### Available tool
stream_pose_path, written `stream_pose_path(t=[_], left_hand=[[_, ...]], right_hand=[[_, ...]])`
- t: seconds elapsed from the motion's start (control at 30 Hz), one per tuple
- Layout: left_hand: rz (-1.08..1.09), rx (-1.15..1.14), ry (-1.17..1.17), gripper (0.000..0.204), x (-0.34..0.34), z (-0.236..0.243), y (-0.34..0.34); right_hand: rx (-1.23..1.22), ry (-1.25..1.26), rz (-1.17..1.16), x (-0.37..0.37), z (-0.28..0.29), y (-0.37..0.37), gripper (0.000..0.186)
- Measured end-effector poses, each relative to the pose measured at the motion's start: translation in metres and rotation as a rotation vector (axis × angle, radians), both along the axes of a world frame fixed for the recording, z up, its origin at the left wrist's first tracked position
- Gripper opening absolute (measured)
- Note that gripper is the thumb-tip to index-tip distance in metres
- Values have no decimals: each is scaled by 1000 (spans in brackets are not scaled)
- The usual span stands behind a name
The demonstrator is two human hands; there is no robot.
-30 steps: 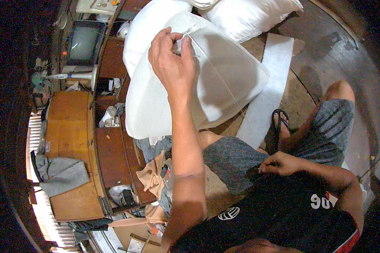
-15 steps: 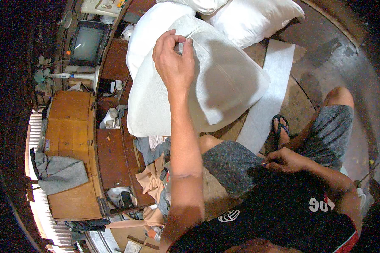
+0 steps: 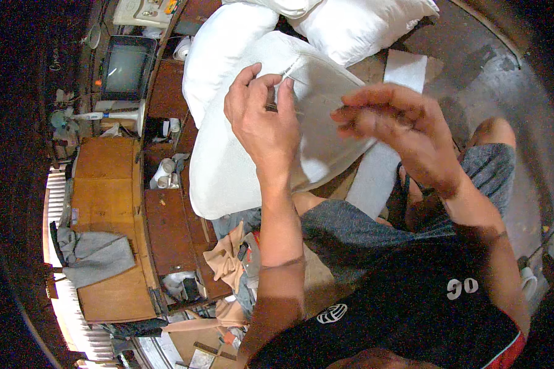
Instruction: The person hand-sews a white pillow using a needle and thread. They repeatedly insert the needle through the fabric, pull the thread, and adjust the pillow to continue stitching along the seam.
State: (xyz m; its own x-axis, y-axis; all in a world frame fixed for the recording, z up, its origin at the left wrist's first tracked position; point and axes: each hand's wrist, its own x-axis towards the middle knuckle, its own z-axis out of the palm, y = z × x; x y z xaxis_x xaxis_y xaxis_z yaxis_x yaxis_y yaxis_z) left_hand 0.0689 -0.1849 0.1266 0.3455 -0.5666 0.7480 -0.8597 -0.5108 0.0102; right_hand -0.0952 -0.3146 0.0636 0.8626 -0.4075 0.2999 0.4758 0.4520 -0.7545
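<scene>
A white cushion with a fine-textured cover [image 3: 234, 163] lies in front of me, with a short seam or slit near its upper middle. My left hand [image 3: 264, 120] is over it, thumb and a finger pinched at the lower end of that seam, index finger lifted. To the right, my right hand [image 3: 406, 126] is raised above the cushion's right edge, its fingers bent together and pointing left. Motion blurs its fingertips; whatever they hold is too small to make out.
White pillows [image 3: 363, 31] lie beyond the cushion. A pale fabric strip [image 3: 375, 178] runs along the floor to its right. At left stand wooden cabinets [image 3: 104, 203], a small television [image 3: 128, 67] and a hanging grey cloth [image 3: 98, 255]. Beige and grey scraps [image 3: 228, 255] lie beside my left forearm.
My right hand has risen from near my lap to above the cushion's right side. My left hand has shifted slightly right and down, its index finger now lifted.
</scene>
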Motion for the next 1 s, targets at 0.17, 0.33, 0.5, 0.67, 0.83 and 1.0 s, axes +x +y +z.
stream_pose_path(t=[0.17, 0.33, 0.5, 0.67, 0.83, 1.0], left_hand=[[56, 21, -28, 14, -17, 0, -1], [62, 28, -21, 13, -22, -2, -3], [83, 54, -13, 13, -23, 1, -1], [68, 66, -7, 11, -25, 0, 2], [54, 68, 0, 10, -28, 3, 5], [47, 74, -22, 11, -27, 4, 4]], right_hand=[[-36, -106, -287, 54, -11, 3, 25], [10, -113, -490, 76, -14, 16, 22], [43, -127, -549, 86, -15, 24, 21], [-118, -138, -668, 93, -24, 24, 19], [-314, -146, -758, 91, -25, 24, 15], [-454, -180, -834, 86, -22, 24, 17]])
